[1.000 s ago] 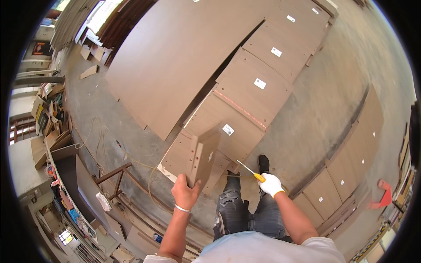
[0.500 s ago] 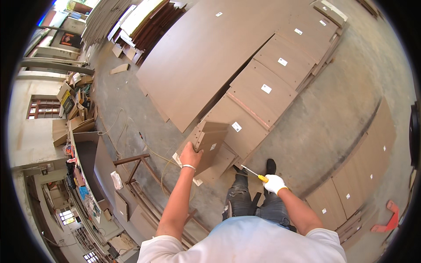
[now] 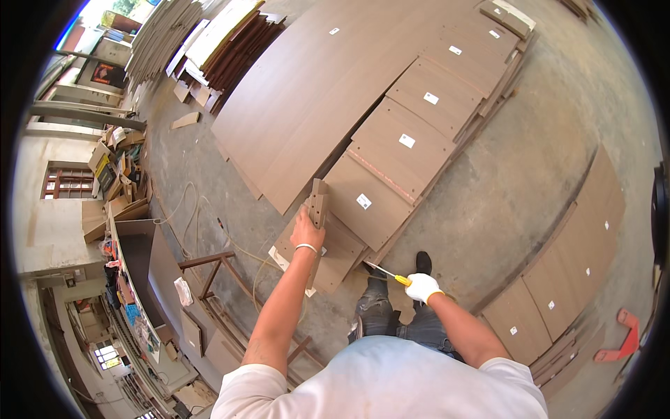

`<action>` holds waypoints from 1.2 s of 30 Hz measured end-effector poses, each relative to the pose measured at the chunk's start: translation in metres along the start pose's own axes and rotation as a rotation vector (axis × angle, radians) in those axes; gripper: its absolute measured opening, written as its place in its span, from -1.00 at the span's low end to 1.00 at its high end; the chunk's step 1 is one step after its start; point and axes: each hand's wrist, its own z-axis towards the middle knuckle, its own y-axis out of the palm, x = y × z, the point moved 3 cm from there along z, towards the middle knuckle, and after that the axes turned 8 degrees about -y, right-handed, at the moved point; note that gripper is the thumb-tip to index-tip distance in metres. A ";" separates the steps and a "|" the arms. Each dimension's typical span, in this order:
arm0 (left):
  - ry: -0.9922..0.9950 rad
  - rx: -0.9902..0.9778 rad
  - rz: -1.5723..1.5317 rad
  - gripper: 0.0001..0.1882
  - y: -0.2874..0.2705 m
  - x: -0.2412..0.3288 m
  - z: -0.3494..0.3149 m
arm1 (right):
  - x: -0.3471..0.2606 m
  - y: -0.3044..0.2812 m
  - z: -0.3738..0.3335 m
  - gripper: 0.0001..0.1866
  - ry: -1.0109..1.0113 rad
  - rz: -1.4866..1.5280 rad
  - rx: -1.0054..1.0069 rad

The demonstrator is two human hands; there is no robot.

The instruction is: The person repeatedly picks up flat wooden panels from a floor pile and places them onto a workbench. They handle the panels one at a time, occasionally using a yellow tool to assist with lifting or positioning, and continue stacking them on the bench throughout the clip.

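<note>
My bare left hand (image 3: 306, 229), with a white band at the wrist, is closed around a few small brown boards (image 3: 319, 201). They stand nearly edge-on to me, and small dark holes show along their edges. Beneath them lies a low stack of brown panels (image 3: 340, 253). My right hand (image 3: 422, 287), in a white glove, grips a screwdriver (image 3: 403, 280) by its yellow handle. Its thin metal shaft points up and left, with the tip near the corner of that low stack; whether they touch I cannot tell.
Labelled brown panels (image 3: 387, 157) run in a row toward the far right, beside a very large panel (image 3: 300, 105). More panels (image 3: 558, 279) lie at the right, near a red metal bracket (image 3: 618, 336). A rusty frame (image 3: 209, 269) and a hose (image 3: 241, 246) are at the left.
My left hand has turned the small boards from showing a broad face to nearly edge-on, and shifted slightly right and up. The screwdriver stays in my right hand. The whole view has shifted slightly.
</note>
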 end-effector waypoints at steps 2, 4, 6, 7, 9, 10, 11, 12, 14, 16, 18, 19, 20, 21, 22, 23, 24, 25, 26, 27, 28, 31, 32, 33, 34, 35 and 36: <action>-0.035 0.037 -0.022 -0.49 0.007 0.001 0.003 | -0.003 0.000 -0.002 -0.64 0.011 0.019 0.002; -0.155 0.004 -0.033 -0.51 0.021 -0.014 0.012 | -0.015 -0.007 -0.006 -0.62 0.041 0.057 -0.007; -0.101 0.070 -0.038 -0.53 0.018 -0.030 0.017 | -0.029 -0.018 -0.011 -0.62 0.054 0.069 -0.020; -0.070 0.109 -0.042 -0.54 0.010 -0.035 0.022 | -0.032 -0.023 -0.012 -0.62 0.059 0.076 -0.019; -0.075 0.119 -0.029 -0.55 -0.011 -0.056 0.027 | -0.036 -0.027 -0.012 -0.59 0.022 0.122 0.024; -0.045 0.122 -0.085 -0.58 -0.026 -0.060 0.027 | -0.035 -0.028 -0.010 -0.57 0.005 0.145 0.059; -0.023 0.103 -0.137 -0.59 -0.038 -0.064 0.024 | -0.034 -0.028 -0.008 -0.56 -0.014 0.166 0.092; -0.004 0.089 -0.192 -0.60 -0.056 -0.066 0.018 | -0.031 -0.029 -0.002 -0.51 0.066 0.221 0.127; 0.066 0.087 -0.410 -0.66 -0.078 -0.075 0.007 | -0.018 -0.027 0.016 -0.72 0.158 0.653 0.238; 0.021 0.008 -0.716 -0.71 -0.091 -0.089 -0.004 | -0.014 -0.035 0.038 -0.83 0.218 1.195 0.269; -0.019 -0.126 -1.054 -0.77 -0.108 -0.085 -0.020 | -0.013 -0.053 0.064 -0.85 0.028 1.415 0.407; -0.060 -0.162 -1.156 -0.76 -0.105 -0.095 -0.027 | -0.024 -0.072 0.072 -0.83 -0.075 1.446 0.441; -0.097 -0.199 -1.258 -0.75 -0.102 -0.106 -0.031 | -0.031 -0.092 0.077 -0.83 -0.092 1.368 0.358; -0.145 -0.236 -1.366 -0.73 -0.096 -0.118 -0.036 | -0.039 -0.111 0.078 -0.84 -0.099 1.282 0.269; -0.194 -0.307 -1.385 -0.68 -0.086 -0.126 -0.037 | -0.040 -0.123 0.087 -0.79 -0.144 1.232 0.251; -0.215 -0.367 -1.442 -0.66 -0.073 -0.130 -0.035 | -0.038 -0.127 0.086 -0.75 -0.160 1.463 0.305; -0.238 -0.414 -1.506 -0.63 -0.054 -0.133 -0.031 | -0.039 -0.133 0.088 -0.73 -0.238 1.522 0.281; -0.260 -0.463 -1.575 -0.61 -0.032 -0.136 -0.027 | -0.036 -0.136 0.088 -0.70 -0.310 1.578 0.256; -0.331 -0.520 -1.570 -0.55 0.000 -0.148 -0.022 | -0.048 -0.138 0.084 -0.69 -0.275 1.440 0.305; -0.402 -0.574 -1.573 -0.49 0.027 -0.157 -0.019 | -0.071 -0.145 0.073 -0.67 -0.251 1.293 0.347; -0.480 -0.609 -1.452 -0.38 0.043 -0.149 -0.017 | -0.086 -0.150 0.063 -0.65 -0.231 1.145 0.403; -0.680 -0.618 -1.237 -0.24 0.119 -0.130 -0.005 | -0.095 -0.152 0.050 -0.59 -0.236 0.912 0.515; -0.720 -0.628 -1.280 -0.25 0.152 -0.123 0.004 | -0.103 -0.156 0.051 -0.58 -0.241 0.786 0.540; -0.762 -0.645 -1.319 -0.25 0.185 -0.117 0.011 | -0.115 -0.158 0.048 -0.57 -0.242 0.662 0.565; -0.796 -0.675 -1.353 -0.25 0.208 -0.108 0.014 | -0.127 -0.161 0.044 -0.56 -0.237 0.539 0.597; -0.743 -0.756 -1.491 -0.23 0.220 -0.097 0.017 | -0.147 -0.167 0.040 -0.55 -0.221 0.429 0.614; -0.688 -0.829 -1.630 -0.21 0.227 -0.087 0.022 | -0.175 -0.176 0.034 -0.55 -0.208 0.318 0.626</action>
